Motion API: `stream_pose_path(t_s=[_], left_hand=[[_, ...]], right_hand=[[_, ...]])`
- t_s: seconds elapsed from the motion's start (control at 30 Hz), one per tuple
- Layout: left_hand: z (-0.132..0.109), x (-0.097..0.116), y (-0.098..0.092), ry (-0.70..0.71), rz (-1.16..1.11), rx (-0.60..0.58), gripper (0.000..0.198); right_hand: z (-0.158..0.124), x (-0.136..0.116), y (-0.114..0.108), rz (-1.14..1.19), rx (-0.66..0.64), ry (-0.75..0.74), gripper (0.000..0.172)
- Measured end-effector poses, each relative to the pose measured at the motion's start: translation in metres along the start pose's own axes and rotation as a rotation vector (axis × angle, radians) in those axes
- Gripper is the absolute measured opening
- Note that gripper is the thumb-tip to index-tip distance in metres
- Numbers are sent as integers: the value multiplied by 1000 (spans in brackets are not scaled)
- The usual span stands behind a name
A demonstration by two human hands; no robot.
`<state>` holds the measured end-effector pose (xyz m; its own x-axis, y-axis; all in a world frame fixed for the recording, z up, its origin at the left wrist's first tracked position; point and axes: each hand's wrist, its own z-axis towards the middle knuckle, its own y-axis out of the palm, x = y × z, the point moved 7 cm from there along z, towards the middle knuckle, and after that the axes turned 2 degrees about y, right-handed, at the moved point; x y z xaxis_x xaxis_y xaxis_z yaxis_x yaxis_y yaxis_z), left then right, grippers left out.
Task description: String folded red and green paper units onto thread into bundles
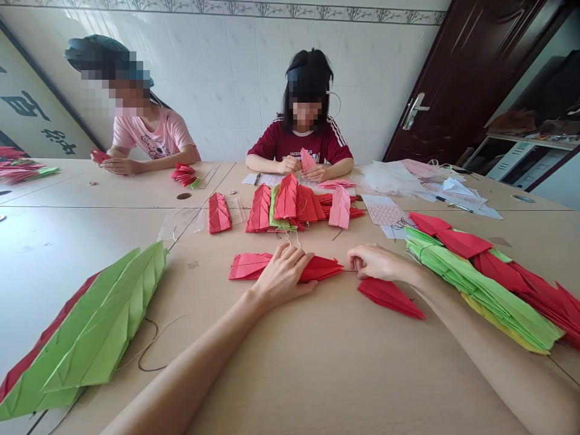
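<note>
A stack of red folded paper (249,266) lies on the table in front of me, its pointed end to the right. My left hand (284,269) presses down over this stack, fingers curled across it and thumb along the near side. Just beyond the tip, my right hand (374,263) is closed in a pinch on a thin dark thread (350,270) that runs from the stack's point. Under my right wrist lies a second red folded paper piece (392,297); the hand partly covers its upper end.
Green folded paper stacks (113,320) lie at left beside loose strings (151,347). Red and green bundles (484,284) lie at right. Ahead are more red pieces (287,202), a pink piece (339,207) and plastic bags (389,178). Two people sit across the table, handling folded paper.
</note>
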<state>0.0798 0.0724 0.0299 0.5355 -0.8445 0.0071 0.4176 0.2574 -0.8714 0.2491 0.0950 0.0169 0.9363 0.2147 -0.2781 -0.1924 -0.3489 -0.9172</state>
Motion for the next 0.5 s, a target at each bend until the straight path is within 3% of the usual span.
stream_pose_path(t_s=[0.33,0.5], left_hand=[[0,-1,0,-16,3,3,40],[0,0,0,-17,0,7,39]], right_hand=[[-4,38,-9,-189,-1,150,24],[-5,27,-8,-141,21,96,33]])
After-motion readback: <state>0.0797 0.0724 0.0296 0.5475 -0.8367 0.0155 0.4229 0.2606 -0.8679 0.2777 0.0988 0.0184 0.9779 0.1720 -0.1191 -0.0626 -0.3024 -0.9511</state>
